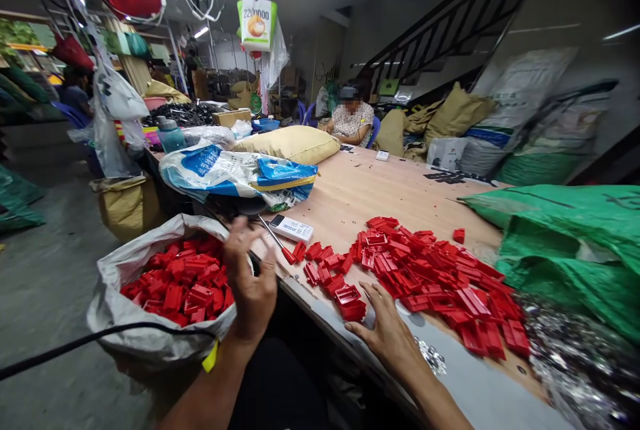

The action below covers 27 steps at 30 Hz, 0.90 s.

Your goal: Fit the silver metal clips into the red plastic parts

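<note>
My left hand [253,283] is raised between the white sack [107,290] and the table edge, fingers apart and blurred at the tips; nothing shows in it. Inside the sack lie many small red plastic housings [180,283]. My right hand [387,330] is over the table's near edge, its thumb and fingers spread beside a few red plastic housings [347,295] at the end of a row. Whether its fingertips touch them I cannot tell. A large pile of the same red housings [425,263] spreads beyond that hand. Small shiny metal pieces [433,357] lie by my right wrist.
A red-handled screwdriver [280,243] and a white box-like device [291,229] lie near the table edge. Blue-white bag [235,173], tan sack [295,143] and green sack [565,230] flank the wooden tabletop [350,190]. A person [353,120] sits across the table.
</note>
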{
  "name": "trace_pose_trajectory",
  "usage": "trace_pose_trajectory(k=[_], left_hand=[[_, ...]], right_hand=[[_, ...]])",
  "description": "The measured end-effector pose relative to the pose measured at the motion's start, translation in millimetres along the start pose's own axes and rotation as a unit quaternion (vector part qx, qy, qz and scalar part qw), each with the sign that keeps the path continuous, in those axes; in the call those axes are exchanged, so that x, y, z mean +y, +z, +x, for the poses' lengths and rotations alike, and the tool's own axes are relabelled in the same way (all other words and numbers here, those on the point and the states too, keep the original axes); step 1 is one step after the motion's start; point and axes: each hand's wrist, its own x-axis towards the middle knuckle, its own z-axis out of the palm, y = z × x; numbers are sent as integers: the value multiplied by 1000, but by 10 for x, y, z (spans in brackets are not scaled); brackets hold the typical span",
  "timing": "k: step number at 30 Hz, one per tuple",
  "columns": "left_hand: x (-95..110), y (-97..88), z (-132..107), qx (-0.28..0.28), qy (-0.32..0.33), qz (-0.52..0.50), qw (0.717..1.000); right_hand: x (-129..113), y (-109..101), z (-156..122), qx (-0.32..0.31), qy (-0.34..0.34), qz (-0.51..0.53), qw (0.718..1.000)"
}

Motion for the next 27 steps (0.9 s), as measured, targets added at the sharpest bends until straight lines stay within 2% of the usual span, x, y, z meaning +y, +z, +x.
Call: trace_pose_trajectory(k=[1, 3, 5, 7, 9, 11, 14, 20, 23, 27], left_hand=[[14, 122, -120, -84, -7, -30, 996], [7, 372, -376, -253, -43, -49, 965], [-39, 585, -602, -368, -84, 2, 926], [-105, 731, -763, -434, -127, 67, 889], [-167, 811, -856, -471, -144, 91, 866], [-204, 847, -902, -479, -143, 71, 863], [-195, 870, -943, -458, -132, -10, 879], [18, 939, -1083, -333, -198, -141, 911], [126, 1033, -1180, -282, -214, -135, 925], [176, 1214, -1288, -236, -265, -137, 925]], right_hand=[[-14, -2, 28, -11, -1, -6, 1000], [-57, -16, 80, -30, -7, -14, 999], [-113, -38, 127, -52, -11, -18, 998], [-170, -62, 169, -81, -10, -22, 996], [-212, -76, 208, -107, -10, -23, 994], [-224, -70, 248, -119, -16, -15, 993], [-172, -3, 306, -108, -38, 13, 993], [136, 332, 391, -7, -110, 106, 988], [309, 470, 457, 20, -117, 151, 981], [437, 514, 572, 45, -115, 196, 973]])
